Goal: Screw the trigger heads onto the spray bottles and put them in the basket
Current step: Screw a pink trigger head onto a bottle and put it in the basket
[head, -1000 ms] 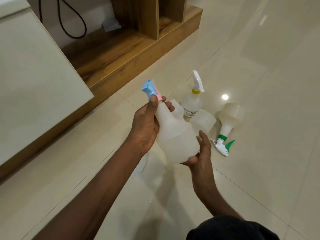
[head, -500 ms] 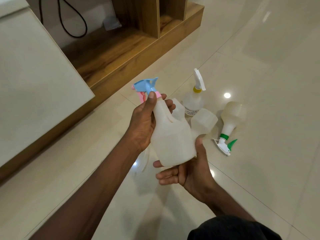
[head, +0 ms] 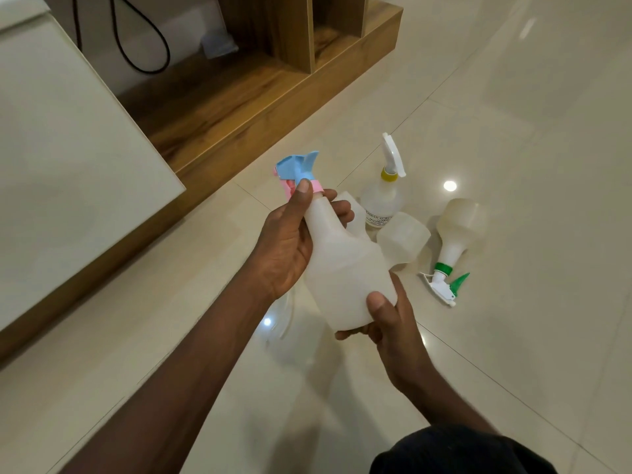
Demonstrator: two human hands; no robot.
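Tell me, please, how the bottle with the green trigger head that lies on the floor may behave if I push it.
The bottle with the green trigger head lies on its side on the glossy tile floor, so it would probably slide easily. Its round body may roll, though the trigger would likely stop it. It looks empty, so probably light.

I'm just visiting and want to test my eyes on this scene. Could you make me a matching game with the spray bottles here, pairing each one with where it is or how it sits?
Things:
1. Bottle with blue and pink trigger head
2. Bottle with yellow collar
3. Bottle with green collar
4. Bottle without a head

States:
A. Lying on its side on the floor
B. Gripped by the left hand at the neck and the right hand at the base
C. On the floor between two other bottles
D. Standing upright on the floor

Pairs: 1-B, 2-D, 3-A, 4-C
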